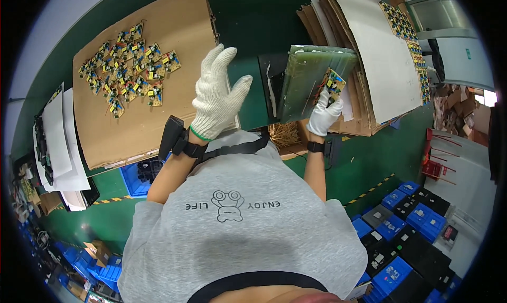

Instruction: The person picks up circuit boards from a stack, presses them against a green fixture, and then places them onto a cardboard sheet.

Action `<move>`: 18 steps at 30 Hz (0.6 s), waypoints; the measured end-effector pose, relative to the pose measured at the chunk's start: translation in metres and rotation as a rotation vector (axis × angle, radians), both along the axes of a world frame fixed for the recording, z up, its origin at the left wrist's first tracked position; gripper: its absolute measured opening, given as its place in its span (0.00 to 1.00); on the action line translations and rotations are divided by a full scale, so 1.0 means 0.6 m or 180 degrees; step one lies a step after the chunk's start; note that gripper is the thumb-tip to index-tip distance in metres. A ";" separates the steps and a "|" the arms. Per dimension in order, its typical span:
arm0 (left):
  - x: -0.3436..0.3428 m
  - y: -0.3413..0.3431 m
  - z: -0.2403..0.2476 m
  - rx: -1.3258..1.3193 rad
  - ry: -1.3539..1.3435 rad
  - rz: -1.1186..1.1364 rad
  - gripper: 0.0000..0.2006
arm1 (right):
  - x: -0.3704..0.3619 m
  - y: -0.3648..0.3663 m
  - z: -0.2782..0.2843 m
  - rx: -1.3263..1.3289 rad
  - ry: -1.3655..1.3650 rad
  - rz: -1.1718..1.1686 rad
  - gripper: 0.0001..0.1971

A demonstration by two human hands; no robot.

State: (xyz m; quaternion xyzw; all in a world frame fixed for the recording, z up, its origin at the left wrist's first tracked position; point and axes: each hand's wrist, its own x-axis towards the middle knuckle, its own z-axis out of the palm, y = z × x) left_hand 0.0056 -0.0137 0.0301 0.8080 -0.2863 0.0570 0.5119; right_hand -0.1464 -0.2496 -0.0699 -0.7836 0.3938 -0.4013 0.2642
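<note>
A dark green table (pixel 243 23) carries a cardboard sheet (pixel 132 131) at its left, with small circuit boards (pixel 127 68) clustered from the sheet's middle toward its left edge. Over the sheet's right edge, the gloved left hand (pixel 216 97) is spread, thumb apart from fingers. Near the table's near edge, the gloved right hand (pixel 325 116) is clamped on one yellowish circuit board (pixel 335 83), before a greenish panel (pixel 306 70) beside a cardboard stack (pixel 361 105).

Green floor (pixel 364 158) (striped tape (pixel 372 189) crosses it) lies near 1 red rack (pixel 432 154).
</note>
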 end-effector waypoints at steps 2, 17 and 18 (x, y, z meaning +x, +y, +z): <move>-0.003 -0.001 0.000 0.0067 0.0037 -0.0007 0.27 | 0.017 -0.001 -0.003 -0.0248 -0.0048 -0.0077 0.14; -0.024 0.004 -0.015 0.0522 0.0490 -0.0217 0.23 | 0.034 -0.019 0.045 0.0210 0.0255 -0.0159 0.14; -0.026 0.005 -0.015 0.0612 0.0586 -0.0283 0.23 | 0.031 -0.027 0.030 0.0221 0.0263 -0.0178 0.14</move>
